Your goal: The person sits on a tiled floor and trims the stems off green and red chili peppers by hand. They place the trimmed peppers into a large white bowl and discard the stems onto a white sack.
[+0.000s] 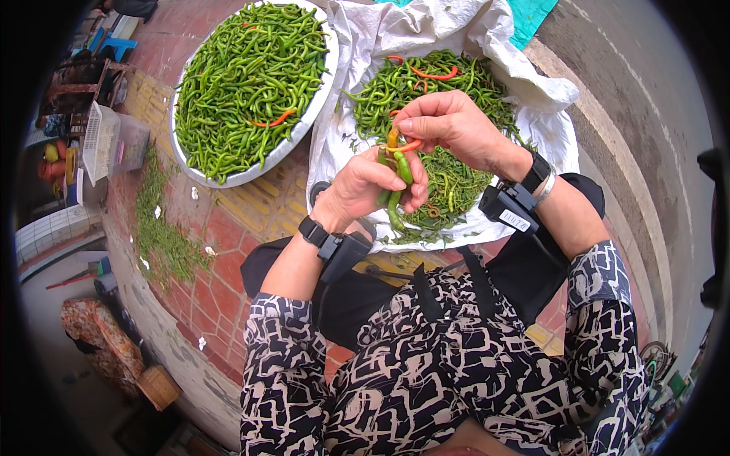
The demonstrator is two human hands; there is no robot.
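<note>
Green chili peppers (pixel 397 212) hang from my left hand (pixel 373 181), whose fingers are closed around several of them. An orange chili pepper (pixel 393 137) stands up between the two hands, its upper end pinched by the thumb and forefinger of my right hand (pixel 447 126). Just below my right fingertips a curved red-orange chili (pixel 406 146) lies across it; which hand bears that one I cannot tell. Beneath both hands spreads a white woven plastic sheet (pixel 336 122) with a heap of green chilies (pixel 385 97) at its far part. Loose stems and leaves (pixel 450 194) cover its nearer part.
A large metal basin (pixel 329 57) heaped with green chilies (pixel 245 91) stands at the upper left on the tiled pavement. Green scraps (pixel 162 228) lie on the tiles at left. A plastic crate (pixel 102 139) stands beyond them. The curb (pixel 604 131) and road run along the right.
</note>
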